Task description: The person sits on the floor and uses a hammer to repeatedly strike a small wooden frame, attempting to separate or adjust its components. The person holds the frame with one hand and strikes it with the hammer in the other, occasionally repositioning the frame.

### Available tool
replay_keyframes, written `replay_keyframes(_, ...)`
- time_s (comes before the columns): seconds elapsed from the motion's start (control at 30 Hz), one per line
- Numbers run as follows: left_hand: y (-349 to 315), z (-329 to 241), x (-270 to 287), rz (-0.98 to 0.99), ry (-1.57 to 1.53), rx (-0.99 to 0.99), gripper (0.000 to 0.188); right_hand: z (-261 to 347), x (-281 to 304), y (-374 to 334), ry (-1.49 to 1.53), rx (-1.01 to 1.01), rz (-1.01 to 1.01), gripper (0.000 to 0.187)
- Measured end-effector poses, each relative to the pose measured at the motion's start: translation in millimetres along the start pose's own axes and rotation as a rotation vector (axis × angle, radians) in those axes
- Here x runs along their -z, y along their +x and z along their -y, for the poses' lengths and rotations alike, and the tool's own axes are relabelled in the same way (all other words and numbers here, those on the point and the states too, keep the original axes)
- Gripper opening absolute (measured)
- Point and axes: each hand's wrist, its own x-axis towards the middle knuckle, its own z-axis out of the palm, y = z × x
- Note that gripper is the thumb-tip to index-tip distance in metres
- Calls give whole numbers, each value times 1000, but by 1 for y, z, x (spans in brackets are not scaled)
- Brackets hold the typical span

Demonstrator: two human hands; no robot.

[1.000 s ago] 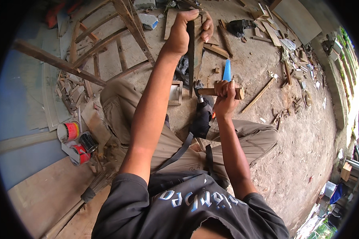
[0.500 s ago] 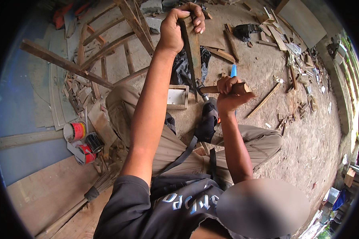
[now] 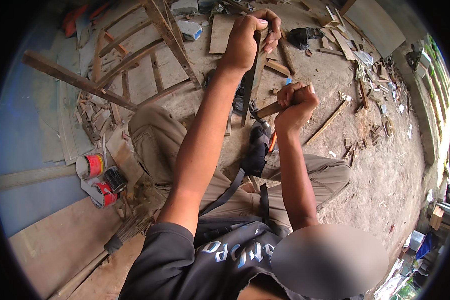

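Note:
My left hand [image 3: 249, 42] is raised at the far end of my reach, closed round the top of a long, narrow piece of wood [image 3: 255, 80]. The wood hangs down steeply, its lower end close to my right hand. My right hand [image 3: 297, 106] grips the wooden handle of a hammer [image 3: 270, 110]. The metal head is by the lower part of the wood, above my dark shoe [image 3: 257, 150]; whether it touches the wood I cannot tell. The wood mostly hides a wooden-framed box. An orange item [image 3: 273, 142] shows partly beside my right wrist.
A wooden frame like a chair or stool [image 3: 135, 62] lies at the far left. Paint cans [image 3: 90, 166] and a stick broom [image 3: 130, 232] are on my left. Wood scraps [image 3: 342, 45] litter the far right, with a black plastic bag [image 3: 305, 37] and a thin stick [image 3: 328, 121].
My left hand has moved right with the wood, turning it so another side shows. The right hand has rotated, its thumb now folded up over the hammer handle, which slants more.

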Motion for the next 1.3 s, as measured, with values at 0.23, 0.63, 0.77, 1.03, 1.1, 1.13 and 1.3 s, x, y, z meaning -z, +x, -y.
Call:
replay_keyframes(0.23,-4,0,-14,28,44,5,26,4,1,9,-81,-34,36,45)
replay_keyframes(0.63,-20,-6,-18,-26,69,-17,28,7,-31,15,-205,-39,-23,39)
replay_keyframes(0.77,-21,-8,-10,-17,51,9,27,7,-27,14,-223,-47,31,39)
replay_keyframes(1.03,-6,-8,19,-129,-97,12,25,-13,10,-9,-29,2,66,45)
replay_keyframes(1.1,-2,-9,23,-147,-136,9,24,-20,19,-14,74,57,23,47)
replay_keyframes(1.13,-2,-10,25,-158,-154,10,23,-22,20,-15,87,69,37,47)
replay_keyframes(1.3,-4,-12,41,-44,-198,36,22,-17,10,-12,87,32,27,46)
